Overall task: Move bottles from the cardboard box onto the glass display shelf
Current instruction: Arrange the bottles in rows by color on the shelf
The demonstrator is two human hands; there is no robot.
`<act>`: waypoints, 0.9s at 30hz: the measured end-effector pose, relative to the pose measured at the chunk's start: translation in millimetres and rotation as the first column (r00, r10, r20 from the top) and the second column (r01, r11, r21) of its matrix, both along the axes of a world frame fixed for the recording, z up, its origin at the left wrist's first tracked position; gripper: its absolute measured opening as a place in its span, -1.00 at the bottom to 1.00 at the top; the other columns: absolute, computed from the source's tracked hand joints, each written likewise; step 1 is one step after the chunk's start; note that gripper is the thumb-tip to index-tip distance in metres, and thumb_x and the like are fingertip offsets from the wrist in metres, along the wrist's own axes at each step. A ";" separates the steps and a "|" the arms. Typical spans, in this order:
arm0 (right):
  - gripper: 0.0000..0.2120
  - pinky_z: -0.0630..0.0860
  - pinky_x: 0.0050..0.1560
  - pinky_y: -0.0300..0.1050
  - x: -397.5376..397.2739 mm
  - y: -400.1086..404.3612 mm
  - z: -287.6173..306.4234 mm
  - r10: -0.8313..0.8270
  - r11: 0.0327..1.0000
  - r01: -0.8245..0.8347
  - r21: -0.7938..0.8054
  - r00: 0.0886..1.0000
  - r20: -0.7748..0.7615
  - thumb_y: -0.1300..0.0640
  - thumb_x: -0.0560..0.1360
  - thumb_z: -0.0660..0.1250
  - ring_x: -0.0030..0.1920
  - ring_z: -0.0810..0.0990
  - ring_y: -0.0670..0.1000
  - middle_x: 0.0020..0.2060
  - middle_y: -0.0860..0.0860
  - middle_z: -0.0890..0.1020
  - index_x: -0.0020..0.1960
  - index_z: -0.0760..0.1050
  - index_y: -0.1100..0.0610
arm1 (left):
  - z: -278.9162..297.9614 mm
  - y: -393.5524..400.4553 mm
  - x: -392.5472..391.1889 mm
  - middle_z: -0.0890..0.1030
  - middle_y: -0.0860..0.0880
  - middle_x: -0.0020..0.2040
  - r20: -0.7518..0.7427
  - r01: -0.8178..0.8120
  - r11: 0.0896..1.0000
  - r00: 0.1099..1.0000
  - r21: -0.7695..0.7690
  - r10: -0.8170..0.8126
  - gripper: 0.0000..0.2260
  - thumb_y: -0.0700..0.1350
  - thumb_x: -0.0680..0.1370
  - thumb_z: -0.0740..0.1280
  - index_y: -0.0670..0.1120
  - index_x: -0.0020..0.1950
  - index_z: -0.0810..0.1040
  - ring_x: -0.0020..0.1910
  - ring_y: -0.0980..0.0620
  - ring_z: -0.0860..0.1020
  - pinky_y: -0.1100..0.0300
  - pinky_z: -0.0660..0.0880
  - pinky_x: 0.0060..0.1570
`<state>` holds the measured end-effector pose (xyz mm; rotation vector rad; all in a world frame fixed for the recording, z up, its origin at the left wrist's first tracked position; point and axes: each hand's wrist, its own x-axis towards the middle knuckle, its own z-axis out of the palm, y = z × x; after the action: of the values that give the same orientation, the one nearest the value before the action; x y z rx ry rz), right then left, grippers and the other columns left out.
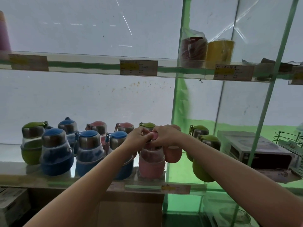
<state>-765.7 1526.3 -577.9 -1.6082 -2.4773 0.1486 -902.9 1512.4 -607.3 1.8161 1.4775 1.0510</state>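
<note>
On the lower glass display shelf [91, 182], near its front edge, stands a pink bottle [151, 163], and both hands meet over its cap. The left hand [139, 136] and the right hand [164, 135] curl their fingers around the pink lid, pinching it from either side. Blue bottles [89, 153] crowd just beside it on the left; green bottles [205, 154] stand close on the right. The likely trouble is a nudge: twisting or pressing the lid could tip this bottle into its neighbours or slide it off the glass lip. The cardboard box [13, 203] sits below left, partly visible.
</note>
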 end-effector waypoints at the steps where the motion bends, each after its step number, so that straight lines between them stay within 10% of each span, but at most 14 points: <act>1: -0.47 0.40 -0.13 -0.15 -1.1 0.4 -1.3 0.003 1.000 -0.003 0.001 1.000 -0.003 -0.22 0.40 0.36 -0.06 0.52 0.03 0.00 0.09 0.61 0.14 0.48 0.17 | -0.2 -0.5 -0.2 0.58 -0.10 -0.03 0.002 -0.008 1.000 1.000 -0.002 0.008 -0.66 0.01 0.53 0.33 -0.17 0.21 0.47 0.03 -0.10 0.61 -0.01 0.56 0.10; 10: -0.24 0.55 0.05 -0.02 22.3 13.9 6.7 0.063 0.984 -0.073 -0.160 0.996 -0.065 0.01 0.32 0.46 0.05 0.57 0.06 0.08 0.03 0.57 0.41 0.16 0.02 | -3.8 -0.2 6.9 0.54 -0.07 -0.18 0.104 0.015 0.995 0.995 -0.098 -0.005 -0.83 -0.16 0.61 0.20 -0.19 0.15 0.45 -0.25 0.02 0.54 0.12 0.56 -0.17; 14: -0.08 0.53 0.13 0.05 26.1 20.3 1.9 0.001 0.986 -0.002 -0.168 1.000 -0.004 -0.29 0.24 0.44 0.09 0.56 0.08 0.13 0.09 0.56 0.41 0.12 0.07 | -4.4 1.5 11.7 0.55 -0.15 -0.14 0.116 0.016 0.989 0.993 -0.150 0.001 -0.92 -0.31 0.55 0.21 -0.19 0.02 0.45 -0.17 -0.09 0.57 0.00 0.58 -0.05; 19: -0.43 0.45 -0.10 -0.02 22.3 17.1 -1.3 0.017 1.000 -0.015 -0.017 0.994 0.111 -0.24 0.35 0.40 -0.06 0.56 0.09 -0.05 0.10 0.61 0.08 0.50 0.22 | -8.7 2.2 14.2 0.54 -0.14 -0.22 0.105 0.008 0.991 0.994 -0.135 0.007 -0.81 -0.35 0.53 0.19 -0.11 -0.22 0.44 -0.20 -0.06 0.53 0.02 0.54 -0.07; 27: -0.63 0.48 -0.10 -0.08 60.3 12.5 14.6 0.117 0.970 -0.115 -0.212 0.993 -0.006 0.19 0.34 0.43 -0.09 0.49 -0.02 0.00 0.02 0.49 0.12 0.44 0.10 | -23.6 3.1 24.9 0.50 -0.11 -0.16 0.126 0.085 0.980 0.990 -0.180 -0.063 -0.85 -0.33 0.49 0.28 -0.09 -0.11 0.39 -0.13 -0.05 0.52 0.17 0.53 -0.19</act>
<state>-705.4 1538.8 -563.3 -1.5391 -2.6381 0.4385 -878.0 1515.5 -631.0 1.6362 1.3774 0.9365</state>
